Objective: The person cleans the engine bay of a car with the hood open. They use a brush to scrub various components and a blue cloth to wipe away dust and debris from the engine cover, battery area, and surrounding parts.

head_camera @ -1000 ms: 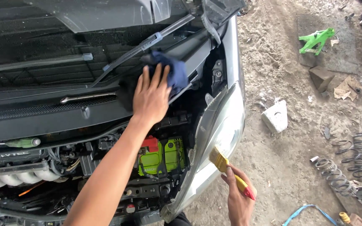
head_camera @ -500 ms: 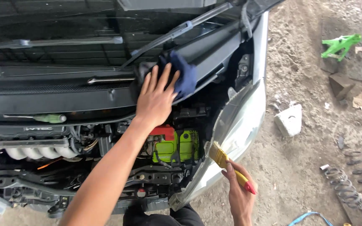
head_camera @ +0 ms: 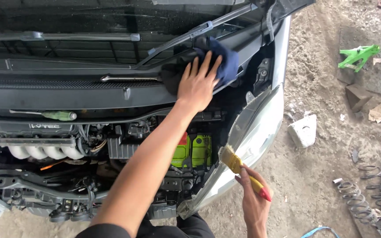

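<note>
My hands at the open engine bay: cloth up at the cowl, brush down by the headlight.

My left hand (head_camera: 197, 86) lies flat, fingers spread, pressing a dark blue cloth (head_camera: 223, 64) onto the cowl panel (head_camera: 67, 94) near its right end, under the wiper arm (head_camera: 186, 37). My right hand (head_camera: 254, 202) is curled around a yellow paintbrush (head_camera: 239, 169), whose bristles touch the headlight (head_camera: 256, 132) at the car's front corner.

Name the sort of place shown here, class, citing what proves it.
Probably an informal outdoor car repair yard: a car with its engine bay exposed, bare dirt ground, and loose coil springs lying about.
</note>
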